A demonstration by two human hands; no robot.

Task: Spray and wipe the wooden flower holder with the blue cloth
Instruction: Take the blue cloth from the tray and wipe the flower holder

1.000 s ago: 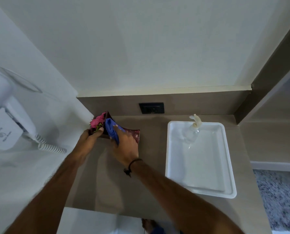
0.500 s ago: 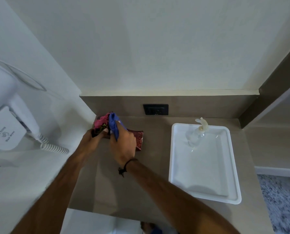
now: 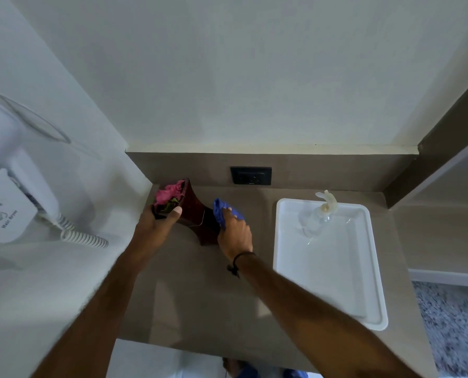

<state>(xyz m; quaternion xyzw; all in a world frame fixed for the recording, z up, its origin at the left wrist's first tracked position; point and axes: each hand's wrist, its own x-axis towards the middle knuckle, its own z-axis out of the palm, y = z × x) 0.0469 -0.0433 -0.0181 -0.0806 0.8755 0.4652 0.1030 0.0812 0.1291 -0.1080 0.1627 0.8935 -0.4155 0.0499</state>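
Observation:
A dark reddish wooden flower holder (image 3: 196, 214) with pink flowers (image 3: 168, 193) in its mouth stands tilted toward the left wall on the brown counter (image 3: 200, 296). My left hand (image 3: 156, 227) grips it around the top rim, thumb on the front. My right hand (image 3: 234, 236) presses a crumpled blue cloth (image 3: 223, 212) against the holder's lower right side near its base. The base is partly hidden behind my right hand. A clear spray bottle (image 3: 318, 214) with a pale trigger lies in the white tray (image 3: 374, 296) to the right.
A white wall-mounted hair dryer (image 3: 17, 181) with a coiled cord (image 3: 83, 237) hangs on the left wall. A black power socket (image 3: 250, 175) sits on the back panel. A brown shelf unit rises at the right; grey carpet lies below it.
My right hand slid the blue cloth from the holder's top by the flowers down to its lower right side. The holder's front face is now uncovered. My left hand kept its grip.

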